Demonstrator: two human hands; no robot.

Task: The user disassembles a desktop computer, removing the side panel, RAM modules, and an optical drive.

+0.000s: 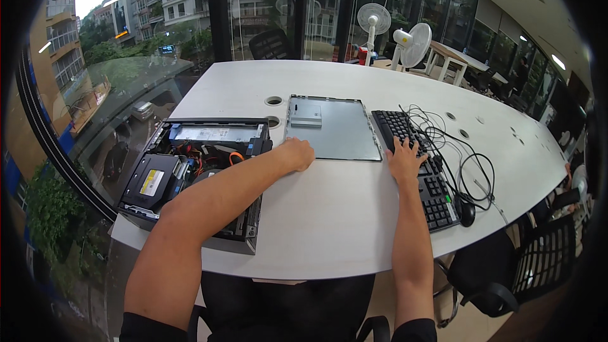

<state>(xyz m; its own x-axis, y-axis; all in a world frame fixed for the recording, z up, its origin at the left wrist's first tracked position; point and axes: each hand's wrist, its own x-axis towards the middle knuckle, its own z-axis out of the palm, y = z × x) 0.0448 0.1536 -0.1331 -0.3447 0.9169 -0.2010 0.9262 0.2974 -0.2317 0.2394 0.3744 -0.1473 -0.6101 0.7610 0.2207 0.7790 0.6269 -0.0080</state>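
My left hand is closed at the near left corner of a flat grey metal computer case panel. Its fingers are curled under and hidden, so what they hold, if anything, does not show. My right hand rests with spread fingers on a black keyboard, just right of the panel. Under my left forearm lies an opened desktop computer case. Inside it a black drive with a yellow-and-white label, a silver unit, and red and orange wires show; my arm covers part of the inside.
Tangled black cables and a black mouse lie right of the keyboard. Round cable holes pierce the white table. White fans stand beyond it, and a black mesh chair is at the right.
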